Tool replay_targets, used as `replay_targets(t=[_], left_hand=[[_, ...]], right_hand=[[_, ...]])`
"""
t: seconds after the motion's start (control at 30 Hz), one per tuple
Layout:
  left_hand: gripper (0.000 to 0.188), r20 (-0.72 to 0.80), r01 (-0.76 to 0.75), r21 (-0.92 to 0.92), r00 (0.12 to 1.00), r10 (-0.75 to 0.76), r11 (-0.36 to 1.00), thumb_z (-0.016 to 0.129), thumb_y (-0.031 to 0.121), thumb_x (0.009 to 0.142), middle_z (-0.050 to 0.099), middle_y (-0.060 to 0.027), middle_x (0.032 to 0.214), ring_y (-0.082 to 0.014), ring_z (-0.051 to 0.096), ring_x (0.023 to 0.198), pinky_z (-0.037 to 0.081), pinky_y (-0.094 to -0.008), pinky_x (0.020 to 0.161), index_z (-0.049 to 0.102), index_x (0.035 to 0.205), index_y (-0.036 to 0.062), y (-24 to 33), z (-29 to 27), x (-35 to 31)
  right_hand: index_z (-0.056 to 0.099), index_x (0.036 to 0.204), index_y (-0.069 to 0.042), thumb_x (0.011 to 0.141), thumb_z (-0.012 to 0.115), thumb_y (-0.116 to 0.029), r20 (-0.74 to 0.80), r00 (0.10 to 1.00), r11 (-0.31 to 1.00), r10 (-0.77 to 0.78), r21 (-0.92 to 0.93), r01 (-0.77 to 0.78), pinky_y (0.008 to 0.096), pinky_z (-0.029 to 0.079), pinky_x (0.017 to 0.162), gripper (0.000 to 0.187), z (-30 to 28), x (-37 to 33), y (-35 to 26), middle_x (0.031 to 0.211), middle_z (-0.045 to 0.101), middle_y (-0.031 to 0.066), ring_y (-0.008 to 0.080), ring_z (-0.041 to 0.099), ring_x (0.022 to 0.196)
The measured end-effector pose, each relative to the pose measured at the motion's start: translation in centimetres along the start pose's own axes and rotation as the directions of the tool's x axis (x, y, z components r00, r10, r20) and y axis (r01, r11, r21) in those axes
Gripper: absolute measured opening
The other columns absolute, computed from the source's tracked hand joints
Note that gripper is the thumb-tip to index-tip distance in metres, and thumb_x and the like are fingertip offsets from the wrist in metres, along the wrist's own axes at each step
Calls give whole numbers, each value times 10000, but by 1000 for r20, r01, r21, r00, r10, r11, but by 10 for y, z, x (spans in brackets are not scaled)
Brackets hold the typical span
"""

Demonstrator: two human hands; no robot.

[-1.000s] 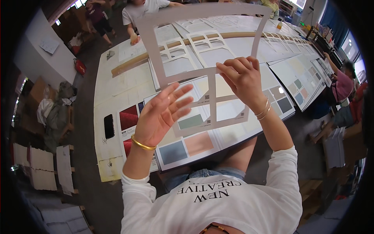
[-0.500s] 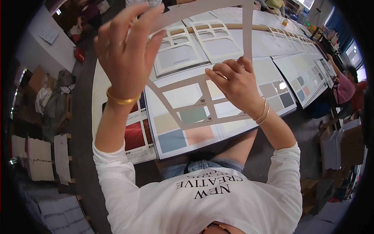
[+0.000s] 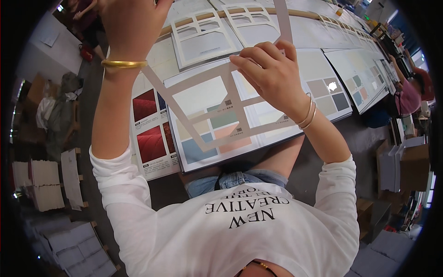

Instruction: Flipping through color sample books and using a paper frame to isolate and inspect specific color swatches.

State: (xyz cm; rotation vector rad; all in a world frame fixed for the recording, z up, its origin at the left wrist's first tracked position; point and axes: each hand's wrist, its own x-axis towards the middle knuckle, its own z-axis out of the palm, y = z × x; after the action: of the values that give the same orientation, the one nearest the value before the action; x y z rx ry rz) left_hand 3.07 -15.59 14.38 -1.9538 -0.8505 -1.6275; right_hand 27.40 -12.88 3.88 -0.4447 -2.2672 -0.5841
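A grey card frame with cut-out windows (image 3: pixel 236 108) is held up at a tilt over a white board of colour swatches (image 3: pixel 318 62). My right hand (image 3: pixel 270 76) has its thumb and fingers closed on the frame at its upper right part. Through the windows, blue, green and peach swatches show. My left hand (image 3: pixel 134 30), a gold bangle at its wrist, is raised at the upper left, over the frame's far left part. Its fingers run out past the upper edge of the picture, so their grip is hidden.
A page with red fabric pictures (image 3: pixel 152 143) lies beside the board at left. Beyond are white window-cut frames (image 3: pixel 203 51) against a long brown rod (image 3: pixel 300 15). Another swatch board (image 3: pixel 360 83) lies at right, near a person in pink (image 3: pixel 407 94). Paper stacks (image 3: pixel 46 180) stand left.
My left hand has moved up and left, its fingers leaving the picture. My right hand has shifted slightly up and left with the card frame, whose windows now sit over different swatches.
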Motion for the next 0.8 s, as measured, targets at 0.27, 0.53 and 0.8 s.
replay_targets(t=[0.27, 0.53, 0.8], left_hand=[[324, -34, 158, -628, 973, -230, 762, 840, 69, 669, 668, -69, 936, -269, 618, 936, 415, -410, 880, 691, 956, 88, 4, 1, 1], [278, 202, -118, 503, 979, 16, 856, 828, 35, 679, 674, -81, 882, -255, 645, 808, 482, -373, 785, 698, 923, 42, 0, -26, 13], [276, 163, 217, 474, 931, -328, 853, 792, 27, 776, 689, -64, 937, -167, 646, 834, 510, -281, 751, 714, 1040, 9, 11, -30, 19]], right_hand=[[701, 1130, -192, 820, 752, -135, -21, 999, 997, 43, 65, -42, 380, 350, 954, 319, 12, -7, -4, 1080, 682, -42, 155, 625, 994], [679, 1124, -147, 810, 726, -114, 140, 988, 948, 65, 299, -105, 393, 403, 948, 319, 10, -63, -45, 1176, 658, 26, 206, 619, 1098], [613, 1280, -95, 852, 655, -40, 261, 906, 887, 334, 238, -395, 413, 353, 1049, 434, 79, -90, -65, 1310, 622, 51, 222, 552, 1258]])
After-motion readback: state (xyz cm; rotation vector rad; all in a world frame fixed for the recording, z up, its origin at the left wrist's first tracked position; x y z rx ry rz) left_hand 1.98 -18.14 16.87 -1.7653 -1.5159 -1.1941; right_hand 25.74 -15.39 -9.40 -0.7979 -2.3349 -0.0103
